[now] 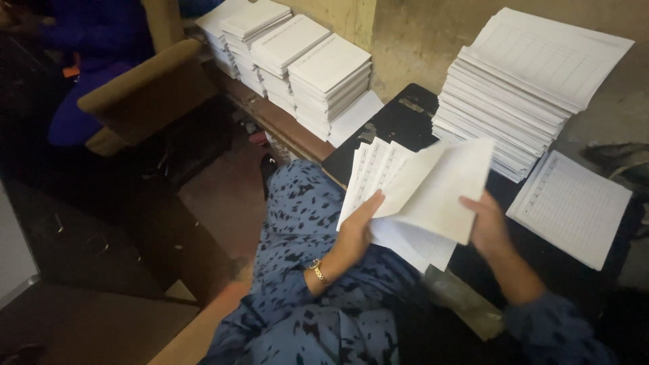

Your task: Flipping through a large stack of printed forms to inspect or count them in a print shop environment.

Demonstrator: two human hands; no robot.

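Left hand (357,226): I hold the fanned sheaf of ruled sheets (412,192) from its left edge, thumb up across the top sheet, fingers curled under and gripping the bundle.
Right hand (488,223): it sits at the right edge of the same sheaf, fingers closed lightly on a loose upper sheet that lifts and bows away from the rest.
Where the sheaf lies: it is between my two hands, above my lap and the near edge of the dark table (399,122), tilted up toward me rather than lying flat.
Long axis: the sheets run from lower left by my left palm to upper right, fanning out at the far corners.
Nearer hand: both touch it; the left carries the weight, the right only has the top leaf.
Single ruled sheet (571,206): flat on the table just right of my right hand, apart from the sheaf.
Tall stack of ruled sheets (524,81): on the table beyond the sheaf, against the wall, its layers set slightly askew.
Row of white paper stacks (291,57): on a ledge along the wall, well off to my left front.
Bracelet (318,272): gold, on my left wrist.
Chair (145,91): tan back, far left, with a person in blue (94,54) beyond it.
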